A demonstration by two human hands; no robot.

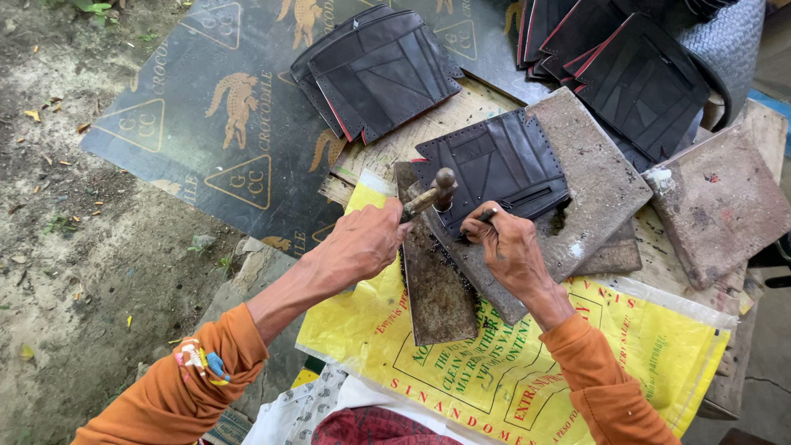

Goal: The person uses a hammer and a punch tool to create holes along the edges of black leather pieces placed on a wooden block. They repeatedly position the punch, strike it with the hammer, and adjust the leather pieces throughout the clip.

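Note:
My left hand (362, 243) grips a small hammer (435, 194) by its handle, with the round head raised just above the work. My right hand (507, 247) pinches a thin metal punch (486, 216) and sets its tip on the near edge of a black stitched leather piece (494, 161). Small holes run along the edges of that piece. It lies flat on a grey stone slab (597, 185). The hammer head hovers a little left of the punch.
A rusty metal plate (432, 284) leans beside the slab on a yellow printed sack (494, 371). Stacks of black leather pieces lie at top centre (379, 70) and top right (638, 78). A second slab (721, 206) sits right. A dark printed sheet (222, 124) and dirt ground (74, 272) lie left.

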